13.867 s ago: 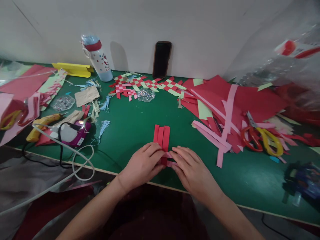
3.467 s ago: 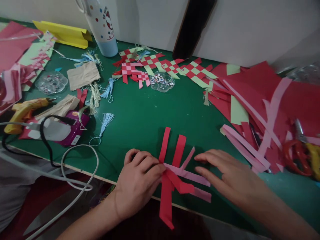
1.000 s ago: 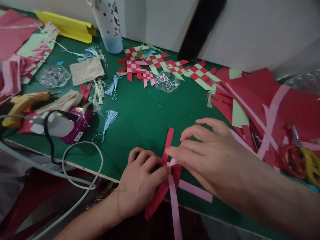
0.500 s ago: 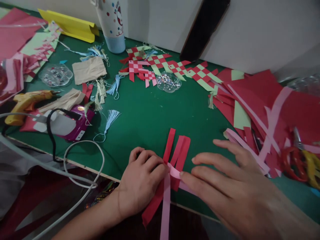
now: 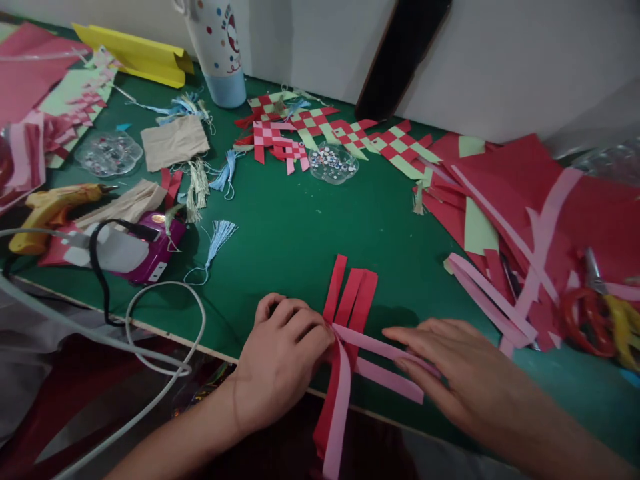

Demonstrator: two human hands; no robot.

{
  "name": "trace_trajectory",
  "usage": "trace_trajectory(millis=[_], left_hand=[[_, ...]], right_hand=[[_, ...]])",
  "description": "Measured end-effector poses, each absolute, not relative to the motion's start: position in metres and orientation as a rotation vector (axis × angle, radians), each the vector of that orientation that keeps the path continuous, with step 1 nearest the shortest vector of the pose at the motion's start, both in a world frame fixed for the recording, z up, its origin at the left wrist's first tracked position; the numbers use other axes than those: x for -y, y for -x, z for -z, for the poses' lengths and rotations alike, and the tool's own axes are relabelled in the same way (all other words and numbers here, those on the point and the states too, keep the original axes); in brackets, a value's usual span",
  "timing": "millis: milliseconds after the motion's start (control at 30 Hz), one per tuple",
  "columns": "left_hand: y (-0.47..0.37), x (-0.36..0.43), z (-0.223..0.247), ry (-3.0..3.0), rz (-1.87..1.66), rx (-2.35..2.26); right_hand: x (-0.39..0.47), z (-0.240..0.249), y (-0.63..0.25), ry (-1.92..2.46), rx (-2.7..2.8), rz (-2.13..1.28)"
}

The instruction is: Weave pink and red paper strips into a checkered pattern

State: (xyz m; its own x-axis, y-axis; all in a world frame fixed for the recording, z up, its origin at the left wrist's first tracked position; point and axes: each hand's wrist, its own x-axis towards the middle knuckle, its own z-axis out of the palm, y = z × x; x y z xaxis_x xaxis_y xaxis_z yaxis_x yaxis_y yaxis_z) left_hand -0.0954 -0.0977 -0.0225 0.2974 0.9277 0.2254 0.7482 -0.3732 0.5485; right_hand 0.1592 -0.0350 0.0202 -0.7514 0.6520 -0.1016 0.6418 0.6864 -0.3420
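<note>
My curled left hand [image 5: 285,360] holds red strips [image 5: 349,297], likely for steadiness; my half-open right hand [image 5: 453,357] straddles a pink strip [image 5: 373,343], grip unclear.

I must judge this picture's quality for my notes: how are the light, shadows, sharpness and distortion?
Head view: dim light, with a soft shadow on the green table beside the right hand; head view: scissors at right look blurred; head view: phone at top seems stretched, perhaps by the lens.
</note>
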Motion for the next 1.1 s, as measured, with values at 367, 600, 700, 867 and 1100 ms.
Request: trace_trajectory(millis=[367,600,700,867,1100], left_hand=[[0.095,0.098,0.02,-2.249,-0.656,-1.533],[0.096,0.099,0.023,-2.245,-0.644,-1.551],[0.096,0.099,0.022,-2.228,-0.636,-1.569],[0.095,0.098,0.022,-2.18,-0.67,-1.565],[0.095,0.098,0.022,-2.223,-0.669,-1.526]], right_hand=[[0.045,-0.012,-0.171,1.17,2.783,-0.58],[0.039,-0.004,-0.204,1.31,2.667,-0.356],[0.038,-0.007,-0.202,1.294,2.57,-0.267],[0.044,-0.015,-0.156,0.993,2.605,-0.233],[0.036,-0.001,-0.114,0.84,2.761,-0.215]])
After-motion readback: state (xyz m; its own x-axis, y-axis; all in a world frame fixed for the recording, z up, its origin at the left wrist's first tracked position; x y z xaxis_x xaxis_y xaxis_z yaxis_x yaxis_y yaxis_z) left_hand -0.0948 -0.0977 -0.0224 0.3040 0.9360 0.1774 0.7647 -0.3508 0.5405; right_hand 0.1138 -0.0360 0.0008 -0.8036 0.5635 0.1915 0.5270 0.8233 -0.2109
